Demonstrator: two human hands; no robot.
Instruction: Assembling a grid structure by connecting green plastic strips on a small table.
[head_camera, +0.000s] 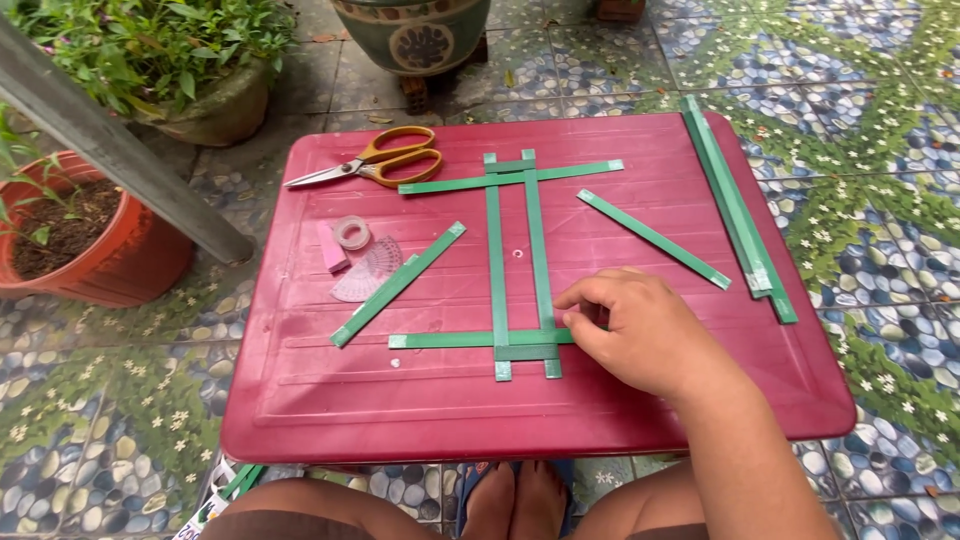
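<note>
On the red surface (620, 400) lies a frame of green strips (518, 262), its two long strips running away from the person, crosspieces left to right. Right hand (640, 335): its grip is loosely curled, fingertips touching the near crosspiece's right end. Left hand unseen.

right hand (640, 335): covers right end of the lower green strip (450, 340) | left hand: out of frame | patterned pot (415, 35) at 12 o'clock: top cropped | terracotta pot (95, 250) at 9 o'clock: left side cropped | protractor (367, 270): markings unreadable
</note>
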